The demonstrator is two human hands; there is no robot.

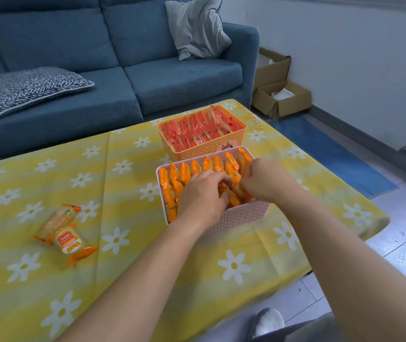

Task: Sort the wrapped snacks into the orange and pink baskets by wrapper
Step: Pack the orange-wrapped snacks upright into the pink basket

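The pink basket (243,214) stands on the yellow flowered table, packed with upright orange-wrapped snacks (187,171). Both my hands are inside it. My left hand (202,193) has its fingers curled down among the packets near the middle. My right hand (266,180) pinches an orange-wrapped packet at the basket's right side. Behind it, the orange basket (204,148) is full of red-wrapped snacks (197,129). Two orange-wrapped snacks (63,229) lie loose on the table at the left, one overlapping the other.
A blue sofa (127,77) with a grey cushion and a patterned pillow runs along the table's far side. Cardboard boxes (281,95) sit on the floor at the right. The table's right edge drops to tiled floor and a blue mat.
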